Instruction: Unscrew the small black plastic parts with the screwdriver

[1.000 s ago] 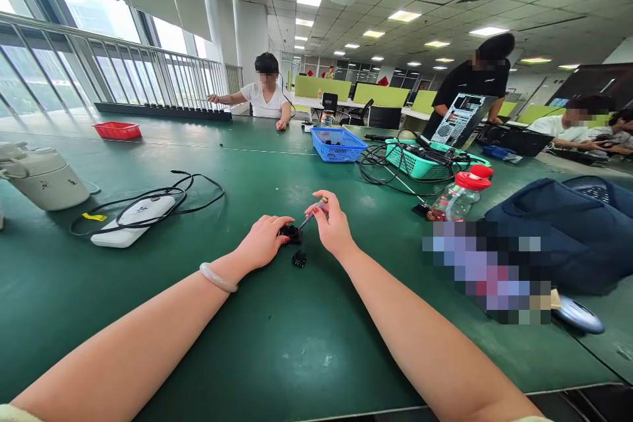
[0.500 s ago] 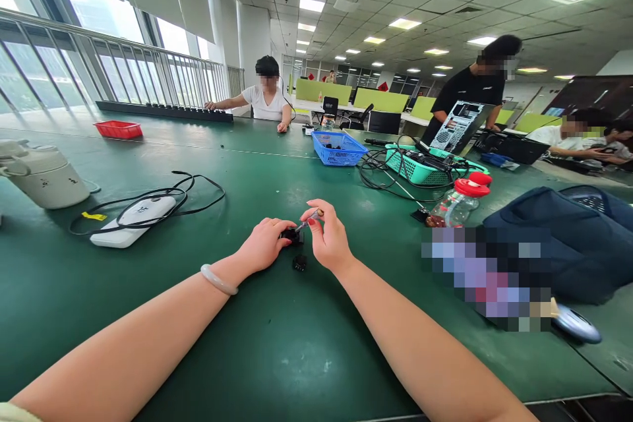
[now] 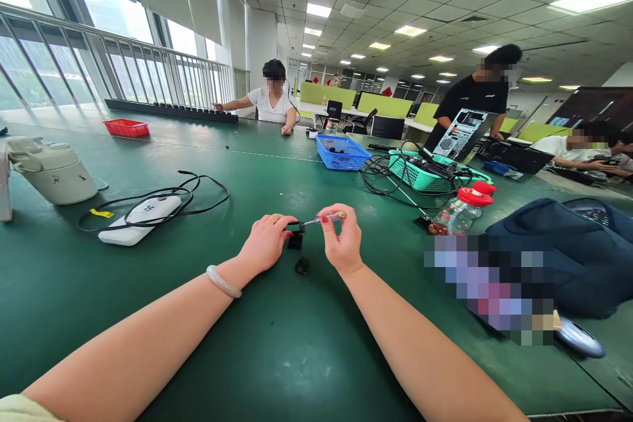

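My left hand [image 3: 264,242] pinches a small black part [image 3: 295,229] and holds it just above the green table [image 3: 277,343]. My right hand [image 3: 342,239] grips a thin screwdriver [image 3: 324,219] with a clear handle, lying almost level, its tip at the part. Two more small black pieces lie on the table below the hands, one [image 3: 295,242] right under the held part and one [image 3: 301,266] nearer to me. A pale bangle [image 3: 222,282] circles my left wrist.
A white power bank with a black cable [image 3: 146,214] lies left, a cream jug [image 3: 52,170] beyond it. A red-capped bottle [image 3: 459,210] and dark blue bag [image 3: 558,244] sit right. Blue [image 3: 341,151] and green [image 3: 425,175] baskets stand further back. Other people work at the far side.
My left hand has lifted the black part slightly off the table. The screwdriver has swung from tilted upward to nearly level, with my right hand shifted a little right.
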Action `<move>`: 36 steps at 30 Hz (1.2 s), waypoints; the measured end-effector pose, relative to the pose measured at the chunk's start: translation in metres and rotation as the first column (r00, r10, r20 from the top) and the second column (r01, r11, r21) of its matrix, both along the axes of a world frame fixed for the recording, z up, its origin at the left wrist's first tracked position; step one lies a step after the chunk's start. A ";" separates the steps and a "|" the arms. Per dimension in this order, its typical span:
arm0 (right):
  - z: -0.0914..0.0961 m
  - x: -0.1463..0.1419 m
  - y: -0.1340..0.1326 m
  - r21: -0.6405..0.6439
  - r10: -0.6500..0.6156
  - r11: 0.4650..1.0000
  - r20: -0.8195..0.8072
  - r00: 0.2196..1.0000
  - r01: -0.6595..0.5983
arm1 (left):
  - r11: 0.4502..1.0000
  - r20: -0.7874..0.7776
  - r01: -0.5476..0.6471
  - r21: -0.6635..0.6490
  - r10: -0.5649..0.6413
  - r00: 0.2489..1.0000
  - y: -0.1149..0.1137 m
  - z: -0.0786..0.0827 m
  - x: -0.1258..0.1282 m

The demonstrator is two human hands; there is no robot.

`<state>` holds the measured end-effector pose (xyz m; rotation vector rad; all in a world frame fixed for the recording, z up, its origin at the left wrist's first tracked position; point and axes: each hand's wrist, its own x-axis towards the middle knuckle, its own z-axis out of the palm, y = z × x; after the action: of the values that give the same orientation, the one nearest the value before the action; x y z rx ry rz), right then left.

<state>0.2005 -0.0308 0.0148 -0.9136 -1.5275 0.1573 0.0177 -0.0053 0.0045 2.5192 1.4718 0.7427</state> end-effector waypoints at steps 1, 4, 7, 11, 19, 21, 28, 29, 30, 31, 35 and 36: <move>-0.001 0.002 0.002 0.022 -0.018 1.000 -0.088 0.996 0.020 | 0.997 -0.025 -0.082 -0.012 0.082 0.996 0.000 -0.001 -0.001; -0.007 0.009 0.012 -0.063 -0.043 0.998 -0.277 0.960 0.027 | 0.967 -0.127 -0.252 -0.026 0.247 0.961 0.001 -0.006 -0.006; -0.013 0.014 0.021 -0.259 -0.089 0.966 -0.360 0.929 -0.008 | 0.964 -0.225 -0.264 0.032 0.264 0.938 -0.001 -0.010 -0.009; -0.018 0.014 0.025 -0.341 -0.100 0.939 -0.420 0.902 -0.054 | 0.970 -0.282 -0.233 0.067 0.243 0.928 -0.007 -0.010 -0.005; -0.022 0.015 0.030 -0.388 -0.113 0.915 -0.508 0.854 -0.110 | 0.997 -0.123 -0.058 -0.047 0.051 0.991 -0.009 -0.008 0.004; -0.024 0.016 0.032 -0.402 -0.125 0.907 -0.545 0.829 -0.128 | 0.987 -0.079 0.048 -0.152 -0.061 0.995 -0.011 -0.010 0.007; -0.029 0.018 0.039 -0.433 -0.141 0.877 -0.647 0.750 -0.208 | 0.972 -0.047 0.159 -0.171 -0.169 0.984 -0.019 -0.005 0.017; -0.029 0.018 0.040 -0.433 -0.136 0.876 -0.643 0.754 -0.212 | 0.977 -0.047 0.145 -0.158 -0.155 0.987 -0.019 -0.004 0.018; -0.030 0.017 0.041 -0.430 -0.121 0.874 -0.641 0.758 -0.224 | 0.981 -0.052 0.128 -0.149 -0.137 0.989 -0.018 -0.003 0.018; -0.030 0.016 0.041 -0.426 -0.108 0.873 -0.645 0.756 -0.239 | 0.984 -0.063 0.110 -0.143 -0.120 0.991 -0.018 -0.003 0.019; -0.033 0.013 0.041 -0.421 -0.054 0.858 -0.642 0.765 -0.293 | 0.991 -0.133 0.065 -0.117 -0.081 0.988 -0.015 -0.004 0.020; -0.033 0.013 0.041 -0.424 -0.044 0.853 -0.637 0.770 -0.303 | 0.993 -0.150 0.054 -0.108 -0.070 0.986 -0.015 -0.005 0.020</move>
<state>0.2131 0.0099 -0.0185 -1.0181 -0.9088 0.9276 0.0380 -0.0203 -0.0003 2.5800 1.4283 0.4599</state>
